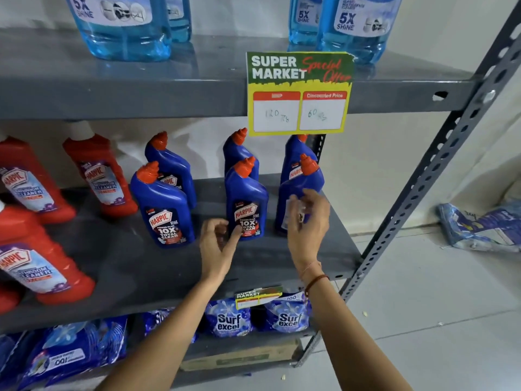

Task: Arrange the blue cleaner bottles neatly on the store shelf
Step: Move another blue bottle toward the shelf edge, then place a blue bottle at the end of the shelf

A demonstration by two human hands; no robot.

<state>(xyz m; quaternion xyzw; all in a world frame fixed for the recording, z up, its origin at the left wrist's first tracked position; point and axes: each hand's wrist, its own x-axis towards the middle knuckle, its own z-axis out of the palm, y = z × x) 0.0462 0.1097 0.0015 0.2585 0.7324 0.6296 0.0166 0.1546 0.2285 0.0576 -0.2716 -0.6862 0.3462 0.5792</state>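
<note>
Several blue cleaner bottles with orange caps stand upright in two rows on the grey middle shelf (127, 249). The front row has a left bottle (162, 210), a middle bottle (248, 193) and a right bottle (293, 190); the others stand behind them, such as the back left one (173, 165). My left hand (217, 244) is open just left of the front middle bottle, its thumb tip at the lower label. My right hand (307, 221) is blurred in front of the front right bottle, fingers apart and not wrapped around it. That bottle's label is turned away to the left.
Red cleaner bottles (98, 176) fill the shelf's left part. A price sign (298, 94) hangs from the upper shelf, partly covering the back right bottle. Large light-blue bottles (124, 26) stand above, detergent packs (228, 317) below. A slotted steel upright (439, 165) runs along the right.
</note>
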